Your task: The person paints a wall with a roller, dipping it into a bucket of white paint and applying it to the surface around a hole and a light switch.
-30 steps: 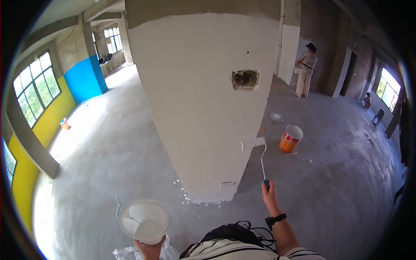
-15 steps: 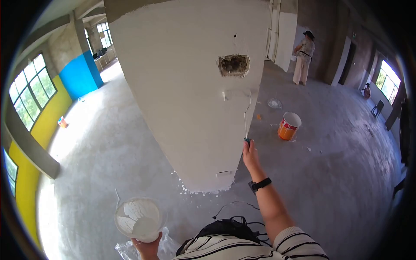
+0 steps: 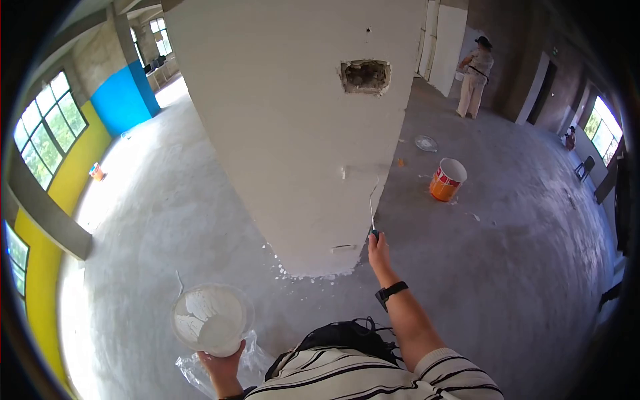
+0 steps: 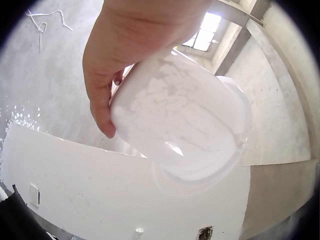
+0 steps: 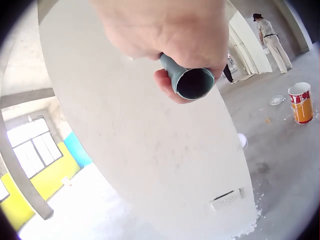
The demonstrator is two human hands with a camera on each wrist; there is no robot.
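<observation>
My right hand (image 3: 379, 257) grips the blue-green handle (image 5: 192, 82) of a paint roller, its arm stretched forward. The roller's thin wire frame (image 3: 372, 203) runs up to a white roller sleeve (image 3: 357, 171) lying against the white face of a wide pillar (image 3: 300, 147), below a rough square hole (image 3: 365, 77). Held low at the left, a translucent white plastic tub (image 3: 183, 320) with white paint inside rests in my left hand (image 3: 223, 367). The left wrist view shows the fingers (image 4: 102, 112) bent around the tub's base.
An orange-and-red paint bucket (image 3: 445, 185) stands on the concrete floor right of the pillar, near a white-smeared round lid (image 3: 426, 143). Paint spots (image 3: 293, 275) dot the pillar's foot. Clear plastic sheeting (image 3: 250, 367) lies beside the tub. Another person (image 3: 475, 77) stands at the back right.
The roller went up the pillar toward the square hole, then came back down its face. My right arm stretched farther forward. The tub stays in my left hand.
</observation>
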